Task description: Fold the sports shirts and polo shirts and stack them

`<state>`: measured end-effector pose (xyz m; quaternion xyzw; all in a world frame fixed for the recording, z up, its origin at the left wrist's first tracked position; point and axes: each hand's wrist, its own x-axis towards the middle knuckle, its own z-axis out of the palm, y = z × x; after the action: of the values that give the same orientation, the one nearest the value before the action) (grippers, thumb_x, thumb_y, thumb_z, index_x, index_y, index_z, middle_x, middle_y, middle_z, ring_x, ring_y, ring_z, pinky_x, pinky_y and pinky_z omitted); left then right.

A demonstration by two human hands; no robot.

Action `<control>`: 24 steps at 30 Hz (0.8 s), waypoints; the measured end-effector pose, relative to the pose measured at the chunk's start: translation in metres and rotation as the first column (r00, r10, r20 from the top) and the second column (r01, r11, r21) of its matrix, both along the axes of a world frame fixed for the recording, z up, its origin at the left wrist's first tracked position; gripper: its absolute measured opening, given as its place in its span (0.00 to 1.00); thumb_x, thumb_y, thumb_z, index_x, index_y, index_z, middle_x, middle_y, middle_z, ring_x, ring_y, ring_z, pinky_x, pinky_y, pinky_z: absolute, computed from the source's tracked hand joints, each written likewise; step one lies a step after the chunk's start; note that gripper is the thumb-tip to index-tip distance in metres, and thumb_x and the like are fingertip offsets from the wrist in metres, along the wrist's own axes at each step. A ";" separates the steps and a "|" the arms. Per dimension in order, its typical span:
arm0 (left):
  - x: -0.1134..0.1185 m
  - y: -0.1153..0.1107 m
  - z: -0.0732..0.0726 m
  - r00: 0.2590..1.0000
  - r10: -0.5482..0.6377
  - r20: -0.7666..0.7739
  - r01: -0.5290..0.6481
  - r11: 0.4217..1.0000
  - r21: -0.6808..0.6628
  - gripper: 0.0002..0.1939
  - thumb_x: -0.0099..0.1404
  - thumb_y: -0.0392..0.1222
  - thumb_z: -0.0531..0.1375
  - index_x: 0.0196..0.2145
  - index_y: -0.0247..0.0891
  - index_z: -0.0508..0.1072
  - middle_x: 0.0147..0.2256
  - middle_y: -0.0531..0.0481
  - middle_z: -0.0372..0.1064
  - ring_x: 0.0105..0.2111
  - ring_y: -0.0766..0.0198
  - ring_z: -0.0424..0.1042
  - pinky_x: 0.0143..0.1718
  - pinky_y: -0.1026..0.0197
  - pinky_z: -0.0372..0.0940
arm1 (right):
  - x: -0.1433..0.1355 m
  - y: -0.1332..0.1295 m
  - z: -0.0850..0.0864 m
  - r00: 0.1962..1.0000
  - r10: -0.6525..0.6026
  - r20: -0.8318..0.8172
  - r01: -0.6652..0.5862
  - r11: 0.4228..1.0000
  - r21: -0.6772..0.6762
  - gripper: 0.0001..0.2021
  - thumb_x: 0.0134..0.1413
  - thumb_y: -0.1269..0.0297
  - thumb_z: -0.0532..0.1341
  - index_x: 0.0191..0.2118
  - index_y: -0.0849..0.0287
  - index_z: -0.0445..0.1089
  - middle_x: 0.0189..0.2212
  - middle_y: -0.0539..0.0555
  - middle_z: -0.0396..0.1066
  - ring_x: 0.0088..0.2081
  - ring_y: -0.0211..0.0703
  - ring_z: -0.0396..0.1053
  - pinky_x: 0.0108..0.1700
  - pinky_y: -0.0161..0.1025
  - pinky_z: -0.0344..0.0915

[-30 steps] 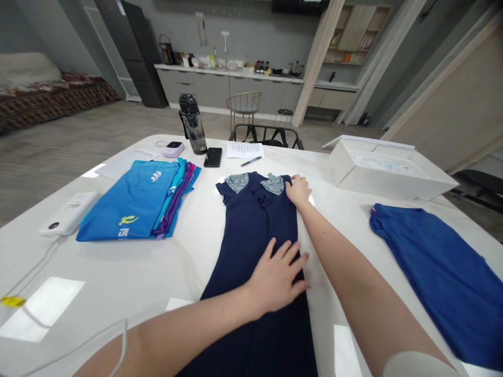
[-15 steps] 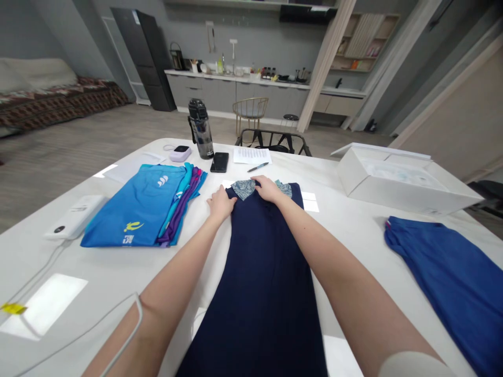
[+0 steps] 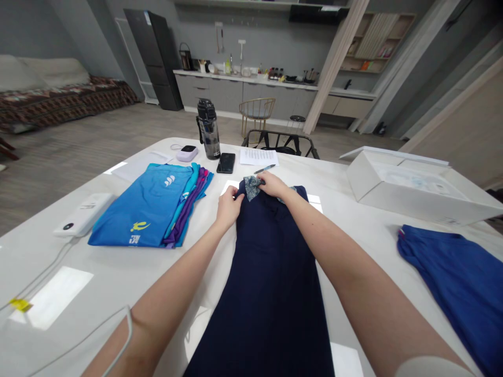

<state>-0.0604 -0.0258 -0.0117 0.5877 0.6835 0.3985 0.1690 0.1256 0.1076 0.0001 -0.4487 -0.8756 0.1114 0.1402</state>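
Dark navy trousers lie lengthwise on the white table, their waist end away from me and the lower part running out of view at the bottom. At the far left corner of the waist, my left hand pinches the navy cloth. My right hand is closed on the grey-blue patterned cloth at the waist opening, bunching it up. More of that patterned cloth shows right of my right wrist. My forearms cover part of the trousers' right side.
A stack of folded shirts lies left, beside a white power bank with cables. Behind are a water bottle, a phone, a pen and paper. At right are an open white box and blue trousers.
The patterned cloth at the waist has been gathered into a narrower bunch between my hands. My view has shifted slightly left, so the scene sits farther right.
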 end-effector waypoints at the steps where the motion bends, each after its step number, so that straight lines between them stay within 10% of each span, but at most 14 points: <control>1: 0.005 -0.003 0.003 0.999 -0.023 0.024 0.022 0.999 0.041 0.05 0.67 0.43 0.59 0.39 0.41 0.71 0.36 0.51 0.74 0.34 0.62 0.72 0.40 0.60 0.65 | 0.007 -0.001 0.005 1.000 -0.008 -0.026 0.008 1.000 0.020 0.11 0.54 0.69 0.63 0.44 0.55 0.74 0.45 0.53 0.70 0.45 0.47 0.69 0.51 0.40 0.65; 11: 0.108 -0.031 0.054 0.958 -0.269 -0.097 0.285 0.922 0.262 0.03 0.70 0.39 0.59 0.40 0.40 0.74 0.40 0.49 0.71 0.40 0.60 0.72 0.45 0.59 0.67 | 0.103 -0.034 0.040 0.957 -0.059 -0.283 0.087 0.993 0.085 0.18 0.44 0.76 0.57 0.41 0.58 0.77 0.37 0.51 0.77 0.40 0.45 0.70 0.46 0.39 0.64; 17: 0.168 -0.039 0.024 0.886 -0.437 -0.156 0.456 0.882 0.118 0.15 0.72 0.44 0.57 0.52 0.36 0.73 0.48 0.42 0.74 0.46 0.56 0.75 0.51 0.55 0.69 | 0.153 -0.051 0.007 0.941 -0.223 -0.255 0.213 0.975 -0.067 0.19 0.47 0.74 0.61 0.46 0.58 0.78 0.42 0.53 0.79 0.42 0.46 0.73 0.49 0.40 0.66; 21: 0.159 -0.043 0.001 0.729 -0.653 -0.207 0.678 0.730 0.084 0.18 0.74 0.41 0.53 0.57 0.36 0.72 0.55 0.44 0.73 0.55 0.60 0.72 0.59 0.58 0.64 | 0.166 -0.062 -0.020 0.879 -0.408 -0.247 0.400 0.913 -0.082 0.21 0.56 0.74 0.55 0.54 0.59 0.74 0.52 0.58 0.74 0.44 0.44 0.72 0.53 0.42 0.65; 24: 0.135 -0.047 -0.004 0.712 -0.624 -0.322 0.675 0.735 0.068 0.18 0.73 0.39 0.52 0.57 0.39 0.72 0.58 0.46 0.71 0.59 0.62 0.68 0.67 0.54 0.54 | 0.165 -0.076 -0.024 0.811 -0.491 -0.316 0.517 0.856 -0.002 0.18 0.64 0.67 0.51 0.52 0.58 0.74 0.50 0.59 0.74 0.47 0.45 0.72 0.55 0.42 0.64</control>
<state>0.0748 -0.0729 -0.0155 0.8534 0.4096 0.2870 0.1469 0.2907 0.0317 -0.0235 -0.6358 -0.6965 0.1013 0.3170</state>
